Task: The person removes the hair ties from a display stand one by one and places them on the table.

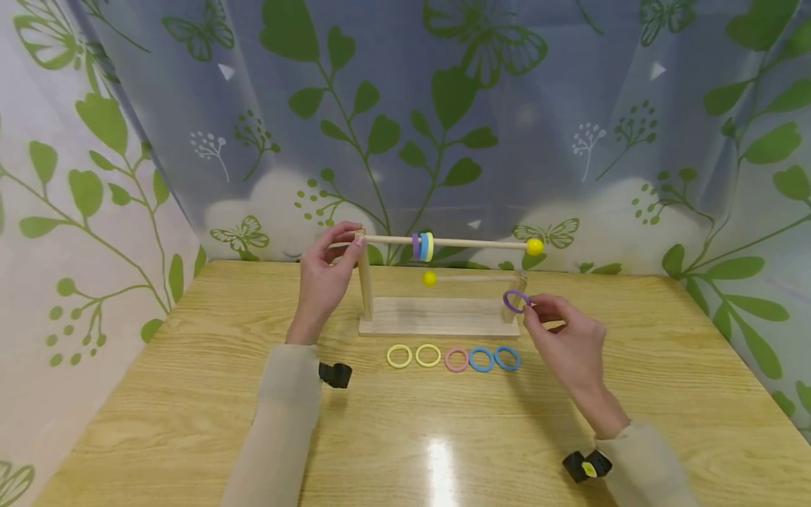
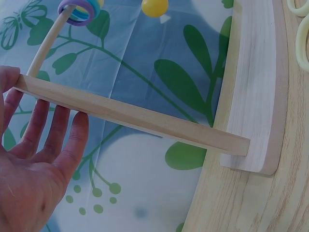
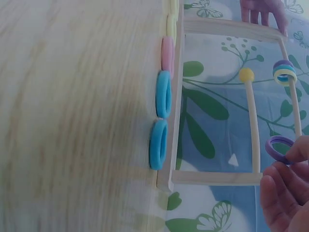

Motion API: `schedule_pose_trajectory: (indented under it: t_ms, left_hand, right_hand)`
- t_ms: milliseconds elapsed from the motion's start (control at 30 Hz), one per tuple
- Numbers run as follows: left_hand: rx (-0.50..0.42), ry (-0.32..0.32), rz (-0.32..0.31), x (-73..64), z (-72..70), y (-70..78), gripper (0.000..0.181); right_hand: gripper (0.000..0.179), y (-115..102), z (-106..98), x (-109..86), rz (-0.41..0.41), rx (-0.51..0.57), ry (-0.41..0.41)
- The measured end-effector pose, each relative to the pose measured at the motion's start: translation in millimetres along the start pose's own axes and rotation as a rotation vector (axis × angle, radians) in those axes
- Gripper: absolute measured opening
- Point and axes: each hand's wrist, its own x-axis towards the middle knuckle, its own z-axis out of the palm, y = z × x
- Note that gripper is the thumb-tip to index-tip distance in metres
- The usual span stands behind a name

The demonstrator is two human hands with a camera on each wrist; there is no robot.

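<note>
Head cam's got the right hand pinching a purple ring right of centre, left hand pinching a wooden post centre-left.

Back cloth: blue-grey, softly folded, whitish cloud shapes low down, hanging beyond the fingers.
Print: green leaves, butterflies and white sprigs, higher than the fingers.
Side cloth: pale with green leafy stems, to the left of the left fingers.
Tabletop: light yellowish wood grain, spreading below the fingers and to either side.
Glare: white streak on the wood, nearer the camera than the fingers.
</note>
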Motion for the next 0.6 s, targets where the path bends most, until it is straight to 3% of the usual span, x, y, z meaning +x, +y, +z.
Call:
schedule_pose_trajectory:
  t_ms: [600]
  left_hand:
    - [-0.001,0.005,0.000,0.5,0.0,-1.3,0.029]
  right_hand:
    - [0.014,-9,18,-9.4,-0.044,0.019,-0.092]
